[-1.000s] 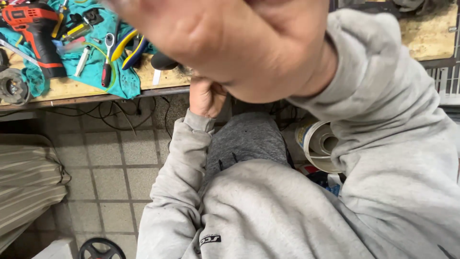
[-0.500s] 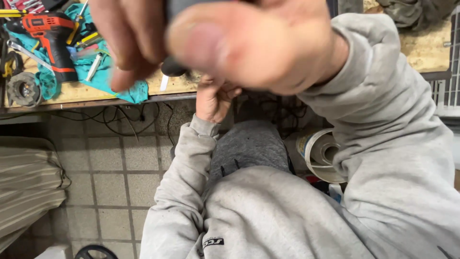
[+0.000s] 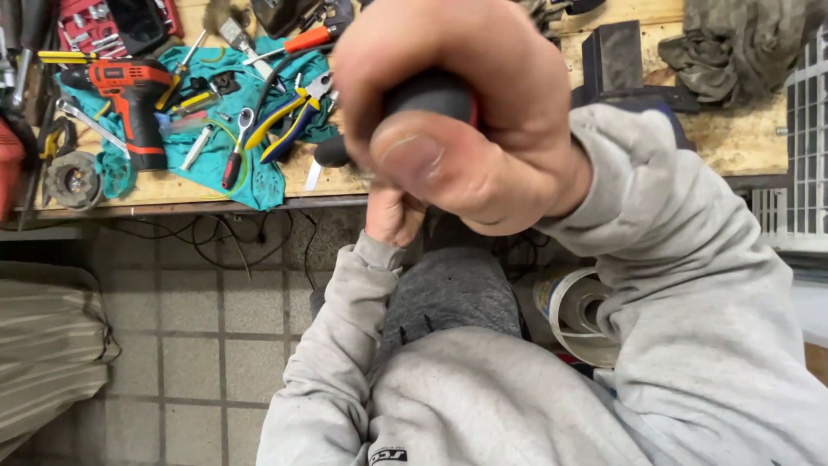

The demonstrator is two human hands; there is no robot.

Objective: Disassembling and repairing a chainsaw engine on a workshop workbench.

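Note:
My right hand is very close to the camera, fist closed around a black tool handle with a red edge; the thumb nail faces me. The tool's shaft is hidden behind the hand. My left hand reaches up from its grey sleeve to the front edge of the wooden bench, just under the right hand. Its fingers are hidden, so I cannot tell what it holds. A small black rounded part shows beside it at the bench edge.
On the bench lie a teal cloth, an orange-red cordless drill, blue-and-yellow pliers, screwdrivers, a black block and a grey rag. Cables hang over the tiled floor. A white roll lies by my knee.
My right hand has turned, so the thumb and the black handle now face the camera. The view has tilted, showing more of the bench. The left hand stays at the bench edge.

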